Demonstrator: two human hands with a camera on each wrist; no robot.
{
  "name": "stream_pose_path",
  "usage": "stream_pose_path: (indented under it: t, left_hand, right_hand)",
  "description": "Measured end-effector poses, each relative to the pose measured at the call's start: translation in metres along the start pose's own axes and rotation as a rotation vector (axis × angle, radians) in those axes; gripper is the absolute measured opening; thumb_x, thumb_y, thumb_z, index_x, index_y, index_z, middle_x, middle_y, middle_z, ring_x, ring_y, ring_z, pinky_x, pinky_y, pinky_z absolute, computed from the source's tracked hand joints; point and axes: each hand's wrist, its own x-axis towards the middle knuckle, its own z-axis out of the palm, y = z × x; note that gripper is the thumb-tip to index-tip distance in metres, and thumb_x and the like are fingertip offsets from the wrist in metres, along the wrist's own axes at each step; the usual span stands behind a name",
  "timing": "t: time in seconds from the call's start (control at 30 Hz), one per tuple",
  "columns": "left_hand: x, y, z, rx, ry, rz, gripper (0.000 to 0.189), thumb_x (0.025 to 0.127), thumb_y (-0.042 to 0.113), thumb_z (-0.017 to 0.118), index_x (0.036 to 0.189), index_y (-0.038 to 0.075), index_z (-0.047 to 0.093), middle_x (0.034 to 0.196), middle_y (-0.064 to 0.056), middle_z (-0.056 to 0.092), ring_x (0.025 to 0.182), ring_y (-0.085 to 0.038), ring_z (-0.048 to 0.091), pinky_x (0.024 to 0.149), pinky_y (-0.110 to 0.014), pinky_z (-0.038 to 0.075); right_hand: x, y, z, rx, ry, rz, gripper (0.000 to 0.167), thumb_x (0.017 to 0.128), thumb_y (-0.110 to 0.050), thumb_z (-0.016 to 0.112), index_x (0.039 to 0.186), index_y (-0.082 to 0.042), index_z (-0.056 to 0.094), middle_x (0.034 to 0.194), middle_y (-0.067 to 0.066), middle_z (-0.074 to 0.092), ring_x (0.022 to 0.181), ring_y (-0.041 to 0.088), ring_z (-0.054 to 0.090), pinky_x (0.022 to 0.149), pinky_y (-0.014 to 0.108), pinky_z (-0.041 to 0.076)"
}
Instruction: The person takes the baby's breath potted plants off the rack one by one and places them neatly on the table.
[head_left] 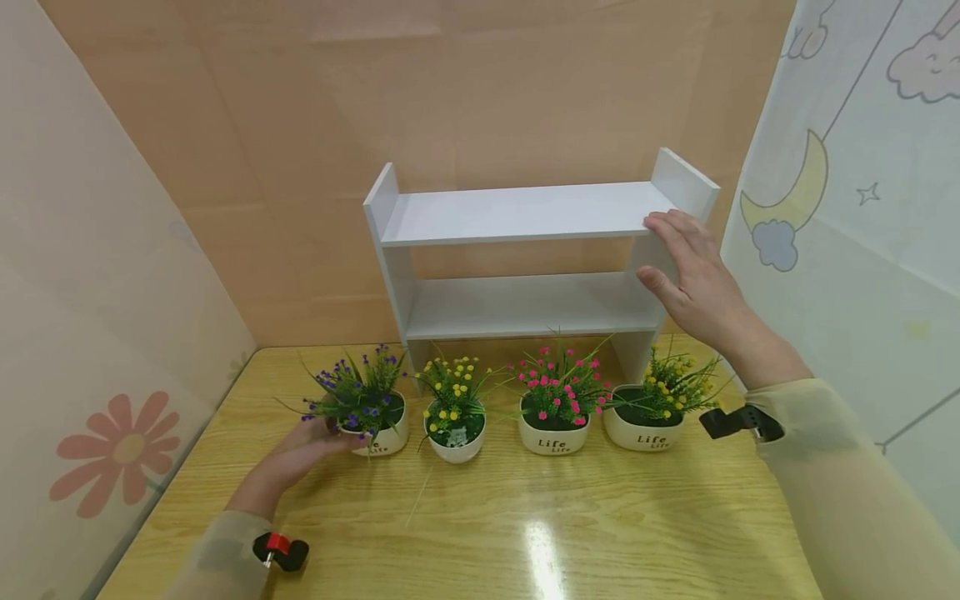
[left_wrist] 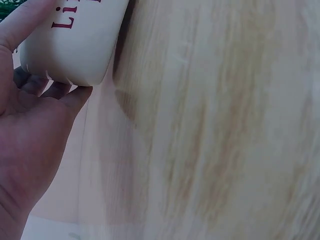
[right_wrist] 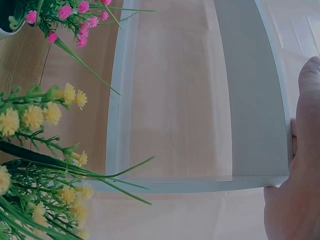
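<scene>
My left hand [head_left: 311, 446] holds the left side of a white oval pot [head_left: 388, 437] of purple artificial flowers [head_left: 356, 387]. In the left wrist view, the fingertips bend under the end of the lettered pot [left_wrist: 75, 45], with the thumb along its side. My right hand [head_left: 693, 275] is at the right end of a white two-tier shelf [head_left: 525, 212]. Its fingers lie extended over the upper board's front corner, thumb held apart. From the right wrist, this hand [right_wrist: 295, 190] shows beside the upper board [right_wrist: 255, 95], its fingers partly hidden.
Along the shelf's front stand a round pot of yellow flowers [head_left: 455, 442], an oval pot of pink flowers [head_left: 553, 437] and another of yellow flowers [head_left: 645, 433]. All rest on the wooden table [head_left: 465, 533]. Patterned walls [head_left: 862, 217] flank both sides.
</scene>
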Motion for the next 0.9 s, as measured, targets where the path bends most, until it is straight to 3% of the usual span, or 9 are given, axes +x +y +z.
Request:
stream_pose_path:
  t: [0.2, 0.37, 0.53, 0.9]
  left_hand:
    - [-0.0016, -0.0016, 0.0018, 0.029, -0.002, -0.046, 0.076, 0.094, 0.058, 0.084, 0.139, 0.001, 0.062, 0.129, -0.014, 0.065, 0.122, -0.033, 0.061, 0.102, -0.057, 0.054]
    - [-0.0012, -0.0033, 0.0033, 0.018, 0.004, -0.042, 0.084, 0.093, 0.058, 0.084, 0.145, -0.002, 0.059, 0.139, -0.019, 0.064, 0.132, -0.039, 0.06, 0.108, -0.063, 0.052]
    - [-0.0005, -0.0028, 0.0049, 0.027, 0.003, -0.032, 0.1, 0.093, 0.06, 0.084, 0.16, -0.003, 0.046, 0.156, -0.03, 0.055, 0.147, -0.053, 0.049, 0.117, -0.071, 0.043]
    - [0.0033, -0.0008, 0.0058, 0.012, 0.001, -0.01, 0.104, 0.095, 0.06, 0.082, 0.167, 0.001, 0.036, 0.161, -0.031, 0.05, 0.15, -0.053, 0.046, 0.119, -0.071, 0.04]
  right_hand:
    - [0.0001, -0.0001, 0.0, 0.003, -0.001, -0.001, 0.086, 0.111, -0.068, 0.047, 0.169, -0.006, 0.036, 0.175, 0.022, 0.027, 0.166, 0.042, 0.014, 0.131, 0.068, 0.016]
    - [0.0005, -0.0001, 0.0001, 0.005, 0.0, 0.001, 0.086, 0.111, -0.068, 0.047, 0.17, -0.007, 0.036, 0.175, 0.021, 0.028, 0.166, 0.042, 0.014, 0.131, 0.068, 0.016]
    - [0.0016, 0.0012, 0.0002, 0.004, 0.007, -0.006, 0.086, 0.111, -0.069, 0.046, 0.169, -0.006, 0.036, 0.175, 0.021, 0.028, 0.166, 0.042, 0.014, 0.132, 0.067, 0.016]
    - [0.0014, 0.0007, -0.0007, 0.003, 0.004, -0.005, 0.087, 0.111, -0.069, 0.046, 0.169, -0.006, 0.036, 0.175, 0.022, 0.028, 0.166, 0.043, 0.015, 0.132, 0.066, 0.015]
